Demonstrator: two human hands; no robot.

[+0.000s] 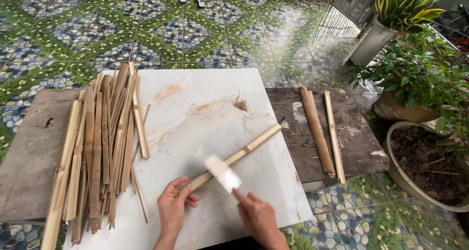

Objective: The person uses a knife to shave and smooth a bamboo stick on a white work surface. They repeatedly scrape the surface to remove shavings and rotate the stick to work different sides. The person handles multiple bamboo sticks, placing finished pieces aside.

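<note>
My left hand [174, 205] grips the near end of a long bamboo strip [254, 145] that lies slanted across a white marble-look slab [205, 108]. My right hand [257, 215] holds a small white piece of sandpaper or cloth [223, 173], blurred, pressed on the strip just past my left hand. The strip's far end points up and right toward the slab's edge.
A pile of several split bamboo strips [97, 147] lies on the slab's left side. Two more strips [322, 130] rest on a dark board [356, 137] to the right. Potted plants [415, 79] stand at right; patterned floor tiles [146, 30] lie all around.
</note>
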